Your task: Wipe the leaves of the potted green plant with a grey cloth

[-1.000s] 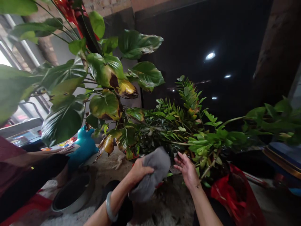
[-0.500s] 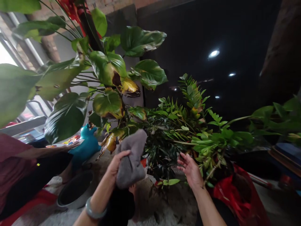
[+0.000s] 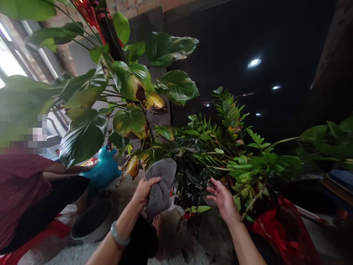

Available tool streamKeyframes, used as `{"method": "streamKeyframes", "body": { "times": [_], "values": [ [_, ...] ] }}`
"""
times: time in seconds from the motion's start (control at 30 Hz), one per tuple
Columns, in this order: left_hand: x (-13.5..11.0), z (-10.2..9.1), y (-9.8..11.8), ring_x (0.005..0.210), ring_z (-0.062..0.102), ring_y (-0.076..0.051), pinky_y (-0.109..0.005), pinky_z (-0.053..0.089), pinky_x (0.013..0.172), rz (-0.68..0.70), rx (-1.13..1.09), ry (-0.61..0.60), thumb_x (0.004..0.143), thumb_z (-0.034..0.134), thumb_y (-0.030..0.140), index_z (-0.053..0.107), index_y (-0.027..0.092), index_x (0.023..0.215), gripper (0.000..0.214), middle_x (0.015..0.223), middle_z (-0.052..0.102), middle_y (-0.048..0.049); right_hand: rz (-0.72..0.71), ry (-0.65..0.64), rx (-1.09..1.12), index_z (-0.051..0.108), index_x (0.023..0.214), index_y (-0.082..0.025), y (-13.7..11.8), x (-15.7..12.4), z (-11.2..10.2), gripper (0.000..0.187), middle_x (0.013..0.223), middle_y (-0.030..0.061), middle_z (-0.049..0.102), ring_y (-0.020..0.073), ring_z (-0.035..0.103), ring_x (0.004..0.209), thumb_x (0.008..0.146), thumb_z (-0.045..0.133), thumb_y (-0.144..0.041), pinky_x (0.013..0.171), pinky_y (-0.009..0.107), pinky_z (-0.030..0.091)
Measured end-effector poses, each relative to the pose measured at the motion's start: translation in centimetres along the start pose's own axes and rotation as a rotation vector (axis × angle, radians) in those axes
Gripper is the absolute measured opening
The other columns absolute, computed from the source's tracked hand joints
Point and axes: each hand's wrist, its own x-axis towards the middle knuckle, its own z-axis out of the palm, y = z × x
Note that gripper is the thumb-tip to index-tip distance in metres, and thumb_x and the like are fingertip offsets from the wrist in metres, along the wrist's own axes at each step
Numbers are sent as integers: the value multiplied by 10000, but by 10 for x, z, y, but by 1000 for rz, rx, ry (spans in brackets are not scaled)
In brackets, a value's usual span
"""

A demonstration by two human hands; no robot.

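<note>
A folded grey cloth (image 3: 162, 187) is gripped by my left hand (image 3: 145, 189), its thumb lying across the front. A pale bangle circles that wrist. My right hand (image 3: 224, 202) is raised with the fingers apart and holds nothing; it is close to the leaves of a low green plant (image 3: 248, 169). Between the hands, beyond the cloth, stands a dark-leaved plant (image 3: 193, 184). Above the cloth hang the big leaves of a tall plant (image 3: 131, 121), several of them yellowed and brown at the edges.
At left a seated person in a dark red shirt (image 3: 24, 191) is beside a blue animal-shaped toy (image 3: 103, 173). A grey basin (image 3: 92, 222) is on the concrete floor (image 3: 176, 246). Red plastic wrapping (image 3: 284, 228) stands at right. A glossy black panel (image 3: 220, 48) rises behind the plants.
The cloth and my left hand have shifted a little right and down, and the cloth has tilted. My right hand stays open in nearly the same place. The view has turned slightly left.
</note>
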Motion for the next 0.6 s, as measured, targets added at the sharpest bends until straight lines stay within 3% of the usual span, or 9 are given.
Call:
{"method": "streamKeyframes", "body": {
  "times": [0.07,0.13,0.23,0.33,0.43,0.53,0.6],
  "values": [
    [-6,4,-18,473,610,-187,-290,511,483,-75,82,-93,438,733,185,650,144,677,257,529,675,-26,10,-2,-7,730,746,-230,0,-1,2,341,1150,75,670,182,630,680,465,755,-423,456,277,497],
    [-19,-1,-30,513,628,-209,-301,514,510,-169,150,-275,431,734,193,681,141,702,281,559,694,-40,15,-2,-8,731,750,-223,0,-2,1,346,1158,87,661,184,631,674,465,752,-418,448,279,491],
    [-40,-17,-20,623,670,-237,-312,534,593,-195,105,-496,435,727,142,711,169,818,384,660,732,-32,8,-11,-2,732,759,-214,-3,-1,-2,332,1146,88,662,185,631,678,484,748,-399,459,283,492],
    [-47,-23,11,661,682,-250,-333,548,633,-169,-23,-475,479,730,150,712,164,819,341,682,737,-48,1,-29,15,732,772,-206,-4,0,-3,316,1138,84,661,188,630,695,511,745,-384,477,287,495],
    [-39,-13,28,610,673,-242,-358,556,640,-208,-59,-371,565,717,231,698,132,740,202,636,719,-74,-3,-26,35,727,770,-215,-2,1,-2,286,1123,74,669,189,627,697,538,733,-382,475,283,490],
    [-29,3,10,556,650,-216,-356,549,626,-191,-18,-304,530,734,208,679,156,753,235,605,704,-34,-5,-11,60,719,756,-228,-1,0,1,272,1115,60,677,185,625,688,530,736,-376,467,278,488],
    [-27,8,-10,595,654,-222,-347,537,629,-186,58,-384,495,738,178,688,168,835,344,643,718,-22,0,-7,58,721,759,-223,-1,0,1,291,1106,66,680,184,627,679,513,744,-377,464,279,491]
  ]
}}
